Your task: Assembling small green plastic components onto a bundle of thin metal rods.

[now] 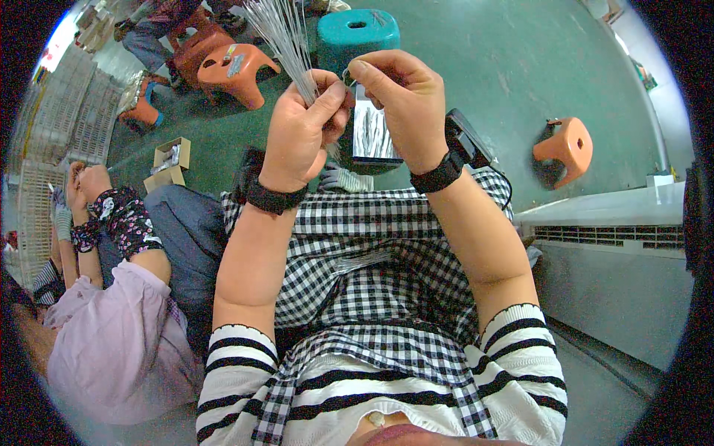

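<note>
1. In the head view, you have two hands raised, near each other, each with one black wristband (275, 197).
2. Your left hand (309, 111) has its fingers folded closed around one bundle (281, 41) of thin pale strands. The bundle goes up, fanned at its top; its strands are too many for me to count.
3. Your right hand (405, 97) has thumb and forefinger pinched together on one small loop (346, 76), just beside your left thumb. Its exact shape is too small to tell.
4. Beneath your hands there is one tray (377, 160) with several silvery strips (370, 130) in it.
5. Ahead stands one teal stool (357, 46). Two orange stools (234, 70) show clearly, one at left and one at right; others at upper left are partly covered.
6. At your left there are one open carton (175, 157) and one co-worker (123, 342), with two hands close together.
</note>
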The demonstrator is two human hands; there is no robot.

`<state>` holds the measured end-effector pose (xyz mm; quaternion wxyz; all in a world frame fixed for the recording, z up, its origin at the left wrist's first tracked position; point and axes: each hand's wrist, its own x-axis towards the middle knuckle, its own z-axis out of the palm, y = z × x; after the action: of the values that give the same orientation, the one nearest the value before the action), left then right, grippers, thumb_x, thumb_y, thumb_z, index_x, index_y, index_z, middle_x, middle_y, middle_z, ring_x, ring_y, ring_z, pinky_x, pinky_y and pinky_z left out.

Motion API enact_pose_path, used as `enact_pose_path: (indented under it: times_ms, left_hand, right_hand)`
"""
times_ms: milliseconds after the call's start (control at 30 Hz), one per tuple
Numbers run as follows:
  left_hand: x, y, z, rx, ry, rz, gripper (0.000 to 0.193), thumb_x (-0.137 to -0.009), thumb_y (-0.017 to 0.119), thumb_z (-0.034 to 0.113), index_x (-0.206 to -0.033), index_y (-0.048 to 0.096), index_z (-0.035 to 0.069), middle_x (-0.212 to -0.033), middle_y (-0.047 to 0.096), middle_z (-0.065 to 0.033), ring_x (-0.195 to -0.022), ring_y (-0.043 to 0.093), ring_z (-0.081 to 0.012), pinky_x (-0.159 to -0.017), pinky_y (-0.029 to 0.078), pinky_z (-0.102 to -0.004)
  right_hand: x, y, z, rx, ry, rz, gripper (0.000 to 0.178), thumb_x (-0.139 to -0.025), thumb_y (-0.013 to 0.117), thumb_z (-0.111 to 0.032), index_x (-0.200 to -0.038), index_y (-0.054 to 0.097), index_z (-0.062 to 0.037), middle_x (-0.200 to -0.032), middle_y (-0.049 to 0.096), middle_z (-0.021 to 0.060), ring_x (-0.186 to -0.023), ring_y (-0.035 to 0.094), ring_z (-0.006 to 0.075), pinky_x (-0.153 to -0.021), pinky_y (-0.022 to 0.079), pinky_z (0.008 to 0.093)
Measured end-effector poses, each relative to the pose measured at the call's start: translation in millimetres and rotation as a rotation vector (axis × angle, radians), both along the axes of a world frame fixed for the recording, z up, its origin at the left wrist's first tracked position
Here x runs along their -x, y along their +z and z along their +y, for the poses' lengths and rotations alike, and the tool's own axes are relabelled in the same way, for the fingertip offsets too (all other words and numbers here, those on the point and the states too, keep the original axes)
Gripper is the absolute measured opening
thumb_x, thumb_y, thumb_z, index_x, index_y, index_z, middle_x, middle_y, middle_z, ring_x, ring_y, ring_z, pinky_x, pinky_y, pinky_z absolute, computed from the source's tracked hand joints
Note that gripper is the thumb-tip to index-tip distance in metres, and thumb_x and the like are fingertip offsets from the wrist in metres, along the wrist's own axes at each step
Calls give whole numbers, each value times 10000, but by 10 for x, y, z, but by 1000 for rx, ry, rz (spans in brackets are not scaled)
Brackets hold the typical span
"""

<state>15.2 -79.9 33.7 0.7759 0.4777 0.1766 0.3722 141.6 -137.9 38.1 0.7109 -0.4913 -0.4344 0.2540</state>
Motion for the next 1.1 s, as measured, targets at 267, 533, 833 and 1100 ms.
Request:
enact_pose_path:
  times_ms: [267, 533, 833, 1100]
  left_hand:
    - [73, 14, 77, 246, -281, -184, 90, -886, 528, 115, -897, 510, 27, -747, 514, -34, -525, 397, -43, -411, 262, -155]
    - [66, 39, 53, 252, -372, -126, 137, -892, 514, 119, -1014, 501, 59, -770, 500, -20, -522, 385, -18, -409, 254, -136]
    - [31, 36, 11, 165, -293, -115, 124, -864, 574, 147, -884, 523, 36, -732, 537, -35, -529, 421, -39, -418, 273, -152]
    - [29, 35, -2, 153, -173, -174, 121, -851, 596, 138, -881, 530, 41, -717, 530, -19, -535, 437, -46, -428, 298, -152]
  right_hand:
    - [-96, 33, -9, -22, 470, 341, 208, -838, 588, -105, -1000, 606, 26, -894, 644, 88, -769, 615, 139, -704, 496, 254]
    - [-105, -17, 14, -85, 532, 441, 194, -835, 590, -97, -984, 595, 26, -877, 639, 91, -768, 617, 158, -699, 504, 264]
    - [-40, -31, 18, -117, 421, 586, 139, -817, 615, -87, -908, 598, 17, -785, 609, 48, -678, 556, 119, -628, 455, 246]
    - [66, 49, 29, -50, 411, 413, 171, -806, 617, -84, -933, 617, 31, -830, 636, 72, -705, 580, 120, -663, 470, 239]
